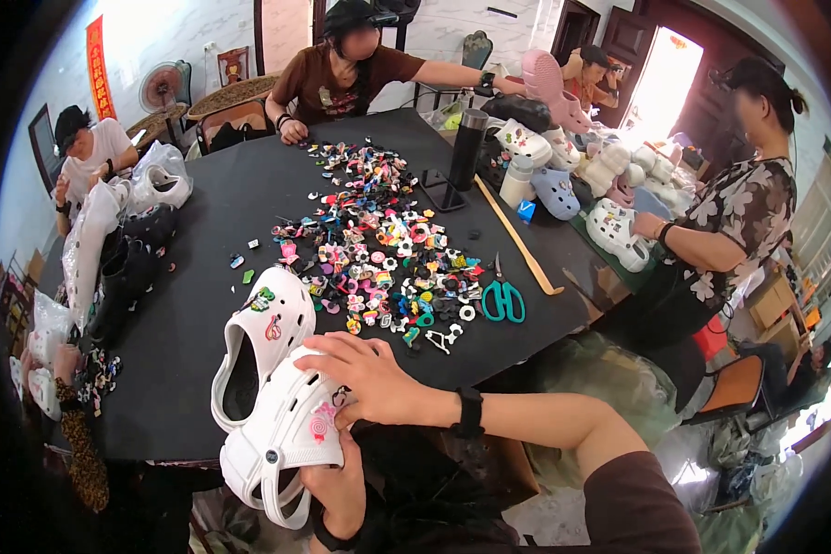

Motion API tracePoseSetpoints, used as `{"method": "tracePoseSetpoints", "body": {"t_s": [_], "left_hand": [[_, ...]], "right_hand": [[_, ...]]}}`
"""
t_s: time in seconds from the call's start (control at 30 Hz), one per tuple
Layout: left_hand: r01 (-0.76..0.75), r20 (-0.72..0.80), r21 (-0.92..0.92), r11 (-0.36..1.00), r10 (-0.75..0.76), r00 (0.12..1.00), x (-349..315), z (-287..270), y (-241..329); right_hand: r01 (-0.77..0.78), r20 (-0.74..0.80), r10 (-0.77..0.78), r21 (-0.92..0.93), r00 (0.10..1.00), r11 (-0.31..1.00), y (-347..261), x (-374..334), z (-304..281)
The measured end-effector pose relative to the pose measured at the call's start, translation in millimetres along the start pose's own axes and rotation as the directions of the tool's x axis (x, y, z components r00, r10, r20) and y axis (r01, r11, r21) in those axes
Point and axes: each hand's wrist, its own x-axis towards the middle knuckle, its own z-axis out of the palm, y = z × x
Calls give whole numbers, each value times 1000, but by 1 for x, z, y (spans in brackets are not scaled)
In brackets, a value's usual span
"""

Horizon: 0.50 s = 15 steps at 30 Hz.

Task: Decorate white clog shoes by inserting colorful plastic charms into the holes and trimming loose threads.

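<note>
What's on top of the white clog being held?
Pink charms sit on top of the white clog, beside the right hand. That hand covers part of the top, so anything directly beneath it can't be seen.

Daylight glares white from the doorway (663, 85) beyond my worktop (189, 245); I see edges curve into black corners.
</note>
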Motion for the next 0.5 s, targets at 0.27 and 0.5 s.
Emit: {"method": "tracePoseSetpoints", "body": {"t_s": [0.27,0.5], "left_hand": [[87,65,-119,989,-80,995,-6,-10,3],[113,-11,-153,982,-116,993,-13,-8,1]], "right_hand": [[31,25,-33,56,999,998,3,-20,2],[-39,-93,32,-66,995,997,-16,-42,10]]}}
